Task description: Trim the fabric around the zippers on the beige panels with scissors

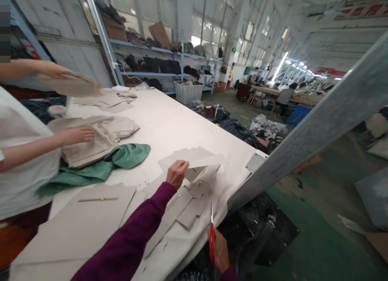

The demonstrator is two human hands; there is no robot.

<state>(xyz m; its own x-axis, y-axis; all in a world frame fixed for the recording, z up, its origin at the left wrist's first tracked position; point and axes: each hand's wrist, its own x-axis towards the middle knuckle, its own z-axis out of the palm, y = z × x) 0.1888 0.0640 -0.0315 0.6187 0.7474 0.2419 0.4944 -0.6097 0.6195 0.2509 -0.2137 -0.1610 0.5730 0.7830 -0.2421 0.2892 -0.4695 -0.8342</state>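
Observation:
My left hand [177, 174], in a purple sleeve, is closed on the edge of a thin beige panel [190, 155], held raised above the table. Whether the panel is fabric or leather I cannot tell. Below and beside it lie several smaller cut beige pieces [187, 217], partly overlapping. My right hand [220, 250] is at the table's near edge, wrapped round red-handled scissors [211, 240] with their blades pointing up and away. To the left, a large beige panel [100, 220] with a zipper [97, 199] lies flat.
Across the white table [169, 115], a co-worker's hand [77, 135] rests on beige sewn pieces [100, 131]; the other raises a beige piece [69, 84]. A green cloth [129, 155] lies nearby. A metal post [303, 135] slants past the right edge. Shelves [145, 47] stand behind.

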